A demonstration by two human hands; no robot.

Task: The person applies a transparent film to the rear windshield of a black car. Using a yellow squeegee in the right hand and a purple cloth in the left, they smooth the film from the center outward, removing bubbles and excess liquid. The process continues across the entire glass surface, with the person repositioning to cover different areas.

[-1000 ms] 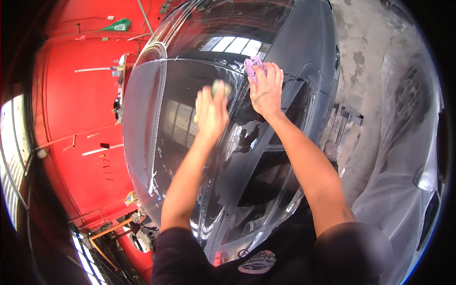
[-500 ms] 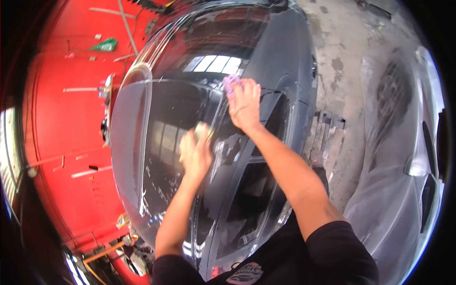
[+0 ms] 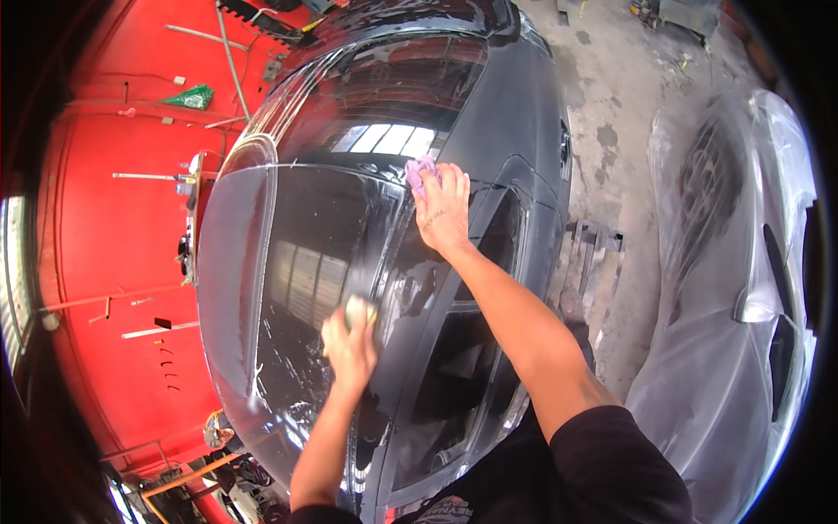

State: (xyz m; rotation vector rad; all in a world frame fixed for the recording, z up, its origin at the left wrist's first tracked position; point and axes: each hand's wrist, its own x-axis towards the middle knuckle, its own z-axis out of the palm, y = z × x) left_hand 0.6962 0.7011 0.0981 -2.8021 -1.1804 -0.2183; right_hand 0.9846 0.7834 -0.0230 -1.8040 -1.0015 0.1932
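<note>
Streaked car roof, red wall — left grip clamped on pale block, right grip on cloth.

A crumpled purple cloth is bunched at the edge of the dark grey car's glossy, streaked roof. A blurred, pale yellowish block is well apart from it.

A car repair or paint workshop, by the look of it: a dark car, partly dull grey and partly glossy, fills the middle. To the right of the car lies a bare, stained concrete floor, and beyond that another car sits under clear plastic sheeting (its wheel shows hazily through). Left of the car, a red wall carries thin bars.
</note>
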